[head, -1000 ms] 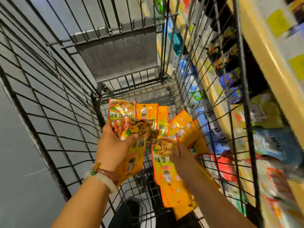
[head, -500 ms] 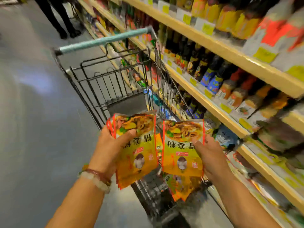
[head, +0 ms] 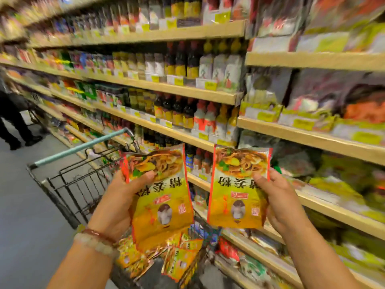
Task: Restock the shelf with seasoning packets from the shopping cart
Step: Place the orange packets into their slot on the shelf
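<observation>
Bright, even store lighting. Heavy motion blur across the shelves (head: 166, 130), worst at right edge; wide-angle bending at frame edges.

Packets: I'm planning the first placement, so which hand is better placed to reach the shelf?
Probably the right hand. Its packet is raised directly in front of the shelf, while the left hand holds its packet over the cart, on the aisle side.
</observation>
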